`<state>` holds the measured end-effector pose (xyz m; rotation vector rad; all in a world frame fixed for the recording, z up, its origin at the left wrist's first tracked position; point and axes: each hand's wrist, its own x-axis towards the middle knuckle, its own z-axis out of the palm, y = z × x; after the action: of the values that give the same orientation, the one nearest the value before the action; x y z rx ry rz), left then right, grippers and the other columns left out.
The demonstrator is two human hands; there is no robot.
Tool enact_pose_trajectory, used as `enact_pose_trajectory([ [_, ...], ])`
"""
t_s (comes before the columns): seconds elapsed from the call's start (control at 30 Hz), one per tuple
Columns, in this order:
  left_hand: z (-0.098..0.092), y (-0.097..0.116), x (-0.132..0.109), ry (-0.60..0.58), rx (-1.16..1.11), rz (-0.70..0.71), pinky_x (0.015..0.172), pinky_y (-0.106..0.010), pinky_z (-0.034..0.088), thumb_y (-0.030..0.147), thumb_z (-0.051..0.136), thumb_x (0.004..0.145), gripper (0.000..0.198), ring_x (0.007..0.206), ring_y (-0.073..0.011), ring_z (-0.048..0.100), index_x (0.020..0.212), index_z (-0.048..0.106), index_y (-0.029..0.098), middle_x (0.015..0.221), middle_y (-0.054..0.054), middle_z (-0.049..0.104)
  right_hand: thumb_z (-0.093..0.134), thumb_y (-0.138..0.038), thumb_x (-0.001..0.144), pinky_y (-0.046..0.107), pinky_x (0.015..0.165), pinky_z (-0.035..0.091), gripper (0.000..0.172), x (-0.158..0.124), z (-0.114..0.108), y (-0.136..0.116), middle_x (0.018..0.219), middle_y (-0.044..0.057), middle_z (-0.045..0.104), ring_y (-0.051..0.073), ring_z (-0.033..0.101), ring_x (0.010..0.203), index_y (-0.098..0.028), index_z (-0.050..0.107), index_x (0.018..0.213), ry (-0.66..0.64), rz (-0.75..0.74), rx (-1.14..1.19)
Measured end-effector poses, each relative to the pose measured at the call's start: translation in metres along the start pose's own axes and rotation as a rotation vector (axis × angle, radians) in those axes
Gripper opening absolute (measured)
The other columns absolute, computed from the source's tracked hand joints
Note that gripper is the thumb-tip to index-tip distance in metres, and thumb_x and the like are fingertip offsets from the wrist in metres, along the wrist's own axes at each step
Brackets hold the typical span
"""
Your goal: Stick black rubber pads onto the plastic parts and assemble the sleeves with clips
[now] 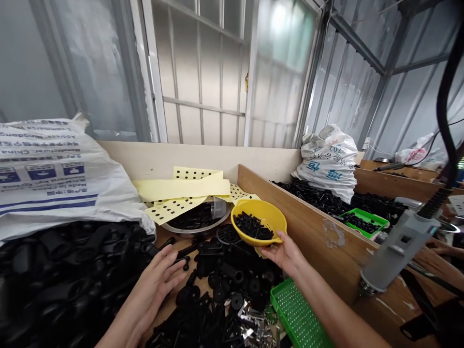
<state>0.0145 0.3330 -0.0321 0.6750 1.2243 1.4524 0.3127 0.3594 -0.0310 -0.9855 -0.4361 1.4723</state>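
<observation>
Head view: the right hand [288, 257] pinches the round plastic bowl [270, 212] between thumb and fingers, a wooden divider [308, 232] just right of them, a perforated tray [299, 314] below; the left hand [155, 280] has fingers spread near black parts [232, 276].

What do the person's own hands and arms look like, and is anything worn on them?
The left hand and right hand are ungloved, and the forearms are bare as far as they show; no sleeve, watch or bracelet is visible.
</observation>
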Motion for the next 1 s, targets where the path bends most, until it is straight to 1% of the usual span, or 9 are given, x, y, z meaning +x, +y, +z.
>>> enact_pose_trajectory([
  [0.1,-0.002,0.000,0.008,0.034,-0.019,0.011,0.061,-0.030,0.059,0.012,0.060,0.079,0.042,0.082,-0.0182,0.065,0.118,0.050,0.022,0.115,-0.009,0.057,0.052,-0.025,0.081,0.038,0.065,0.054,0.028,0.012,0.015,-0.005,0.082,0.005,0.064,0.020,0.065,0.067,-0.020,0.046,0.109,0.018,-0.039,0.030],
  [0.27,-0.006,0.001,0.019,0.061,-0.038,0.007,0.059,-0.027,0.058,0.009,0.058,0.080,0.045,0.077,-0.0162,0.065,0.121,0.046,0.020,0.105,-0.008,0.059,0.051,-0.025,0.083,0.036,0.060,0.056,0.031,0.035,0.038,-0.002,0.084,0.004,0.060,0.018,0.064,0.065,-0.021,0.043,0.113,0.054,-0.061,0.045],
  [0.37,-0.007,0.001,0.023,0.065,-0.051,0.000,0.060,-0.027,0.057,0.010,0.059,0.079,0.046,0.079,-0.0170,0.065,0.122,0.046,0.019,0.097,-0.007,0.061,0.052,-0.028,0.084,0.035,0.059,0.056,0.035,0.048,0.044,0.004,0.089,0.003,0.059,0.017,0.063,0.065,-0.022,0.041,0.116,0.066,-0.072,0.051],
  [0.5,-0.005,-0.002,0.032,0.082,-0.063,-0.014,0.060,-0.029,0.056,0.010,0.061,0.078,0.046,0.076,-0.0172,0.064,0.121,0.047,0.020,0.094,-0.006,0.061,0.052,-0.031,0.084,0.034,0.060,0.057,0.035,0.058,0.049,0.014,0.087,-0.001,0.057,0.015,0.064,0.063,-0.028,0.037,0.116,0.073,-0.071,0.063],
  [0.57,-0.003,-0.004,0.040,0.088,-0.075,-0.018,0.061,-0.030,0.056,0.009,0.062,0.077,0.047,0.074,-0.0169,0.064,0.120,0.048,0.019,0.094,-0.006,0.060,0.051,-0.035,0.085,0.033,0.062,0.057,0.032,0.056,0.051,0.018,0.086,-0.001,0.056,0.015,0.065,0.064,-0.028,0.038,0.114,0.057,-0.060,0.072],
  [0.7,0.004,-0.006,0.061,0.121,-0.111,-0.047,0.063,-0.033,0.055,0.008,0.059,0.080,0.045,0.071,-0.0165,0.063,0.122,0.045,0.017,0.092,-0.004,0.059,0.047,-0.043,0.087,0.030,0.065,0.056,0.029,0.039,0.050,0.027,0.087,0.003,0.057,0.019,0.068,0.072,-0.023,0.044,0.108,-0.003,-0.013,0.070],
  [0.8,0.012,-0.007,0.080,0.123,-0.139,-0.085,0.061,-0.029,0.054,0.012,0.056,0.085,0.034,0.069,-0.0135,0.061,0.118,0.047,0.016,0.092,-0.003,0.059,0.050,-0.039,0.086,0.030,0.065,0.055,0.029,0.021,0.044,0.034,0.089,0.004,0.056,0.024,0.069,0.075,-0.020,0.043,0.106,-0.018,0.025,0.048],
  [0.87,0.018,-0.008,0.091,0.098,-0.159,-0.112,0.060,-0.027,0.053,0.017,0.054,0.087,0.025,0.070,-0.0123,0.060,0.112,0.051,0.015,0.093,-0.002,0.060,0.053,-0.034,0.084,0.031,0.064,0.055,0.029,0.011,0.039,0.037,0.096,0.006,0.056,0.025,0.069,0.075,-0.019,0.044,0.107,-0.043,0.056,0.022],
  [1.0,0.025,-0.006,0.111,0.069,-0.182,-0.186,0.061,-0.028,0.053,0.024,0.053,0.089,0.020,0.073,-0.0127,0.060,0.106,0.055,0.014,0.095,-0.004,0.060,0.056,-0.030,0.083,0.029,0.065,0.053,0.033,0.004,0.039,0.039,0.108,0.009,0.057,0.023,0.069,0.075,-0.018,0.047,0.112,-0.167,0.108,-0.053],
])
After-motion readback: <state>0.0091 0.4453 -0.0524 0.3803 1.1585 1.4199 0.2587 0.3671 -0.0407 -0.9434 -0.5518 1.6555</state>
